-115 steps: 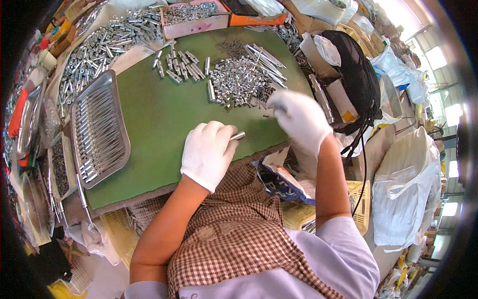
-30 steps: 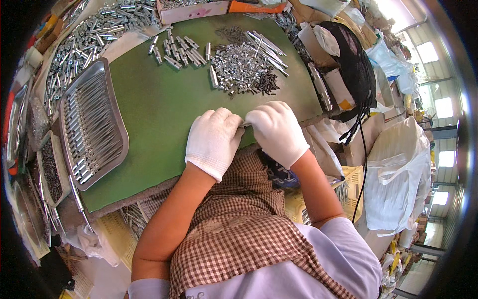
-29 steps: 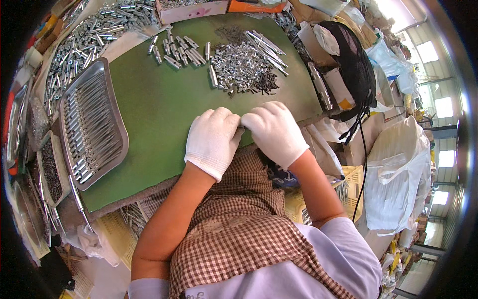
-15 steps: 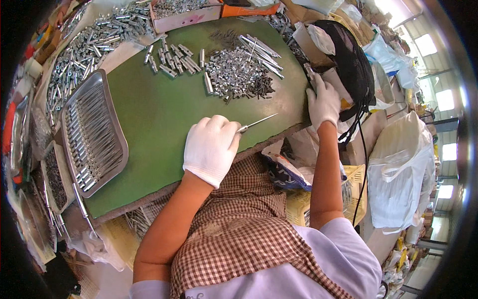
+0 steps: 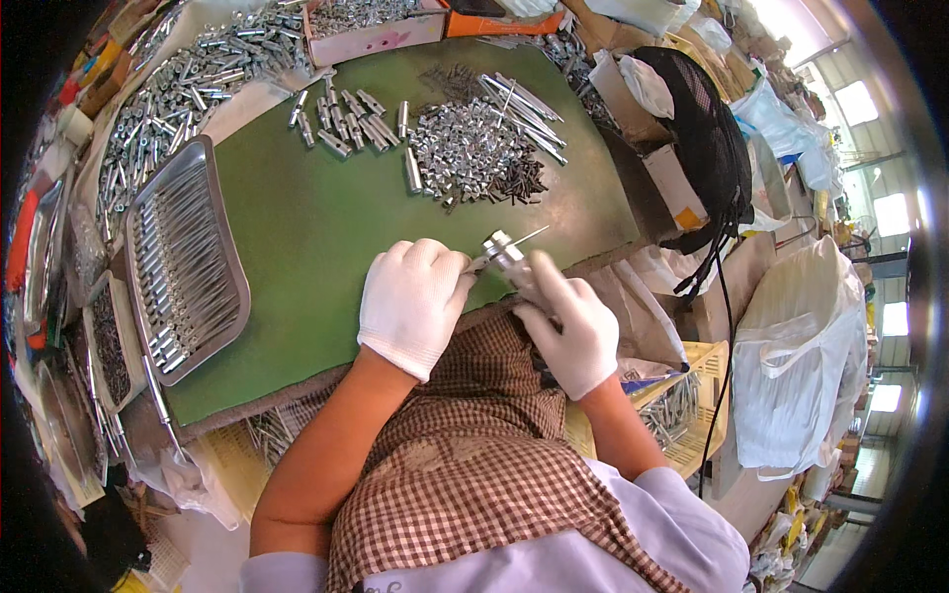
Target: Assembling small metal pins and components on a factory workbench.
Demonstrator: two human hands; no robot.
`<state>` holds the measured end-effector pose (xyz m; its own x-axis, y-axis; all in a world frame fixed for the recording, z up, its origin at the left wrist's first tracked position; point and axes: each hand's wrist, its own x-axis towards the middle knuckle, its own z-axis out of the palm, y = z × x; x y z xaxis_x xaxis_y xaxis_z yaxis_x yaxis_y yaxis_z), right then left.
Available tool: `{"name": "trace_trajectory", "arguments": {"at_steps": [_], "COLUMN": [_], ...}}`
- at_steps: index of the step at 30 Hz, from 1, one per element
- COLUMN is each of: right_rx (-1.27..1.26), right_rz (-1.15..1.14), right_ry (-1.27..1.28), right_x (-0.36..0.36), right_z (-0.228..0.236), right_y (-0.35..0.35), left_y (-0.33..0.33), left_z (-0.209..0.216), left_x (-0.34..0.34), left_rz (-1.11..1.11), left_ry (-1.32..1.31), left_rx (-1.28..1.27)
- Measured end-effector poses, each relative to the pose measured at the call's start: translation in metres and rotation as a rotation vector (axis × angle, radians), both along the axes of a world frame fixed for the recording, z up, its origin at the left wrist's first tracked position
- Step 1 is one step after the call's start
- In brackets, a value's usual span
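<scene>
In white gloves, both hands meet at the near edge of the green work mat (image 5: 316,227). My left hand (image 5: 408,308) is closed on a slim pointed metal piece (image 5: 534,235), its thin tip sticking out to the right. A silver cylindrical metal tool (image 5: 507,253) is in my right hand (image 5: 578,341), its round head against or just over the pointed piece; this hand is slightly blurred. Beyond them lies a heap of small silver collars (image 5: 455,143), with short dark screws (image 5: 519,180) at its right side.
A metal tray (image 5: 240,296) at left holds rows of needle-tipped pieces. Metal tubes (image 5: 346,124) and long rods (image 5: 529,114) lie on the far mat. A larger heap of tubes (image 5: 158,124) is far left. Cardboard boxes (image 5: 677,183) and a black mesh bag (image 5: 712,128) stand right.
My right hand has come left from beside the boxes, bringing the silver tool to the pointed piece. My left hand has stayed nearly in place, still holding that piece.
</scene>
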<state>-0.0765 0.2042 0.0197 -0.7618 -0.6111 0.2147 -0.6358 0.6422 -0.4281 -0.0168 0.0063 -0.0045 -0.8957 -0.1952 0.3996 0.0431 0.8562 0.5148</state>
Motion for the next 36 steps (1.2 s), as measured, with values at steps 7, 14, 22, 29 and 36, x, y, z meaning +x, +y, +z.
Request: {"name": "trace_trajectory", "arguments": {"at_steps": [7, 14, 22, 29, 36], "right_rx": [-0.07, 0.019, -0.029, 0.102, 0.144], "right_rz": [-0.012, -0.45, -0.071, 0.042, -0.053], "right_ry": [-0.059, 0.261, 0.371, 0.21, 0.259], "right_x": [-0.003, -0.116, -0.166, -0.208, -0.203], "right_z": [-0.007, -0.008, -0.006, -0.014, -0.01], "right_y": [0.0, 0.035, -0.035, -0.063, -0.068], "left_y": [0.0, 0.005, 0.01, -0.062, -0.192], "left_z": [0.002, 0.01, 0.014, 0.046, 0.069], "left_x": [-0.003, -0.007, -0.018, 0.055, 0.172], "left_rz": [-0.012, 0.005, -0.04, 0.112, 0.495], "left_ry": [-0.006, 0.018, -0.069, -0.035, -0.376], "left_rx": [0.014, -0.019, -0.2, -0.137, -0.178]}}
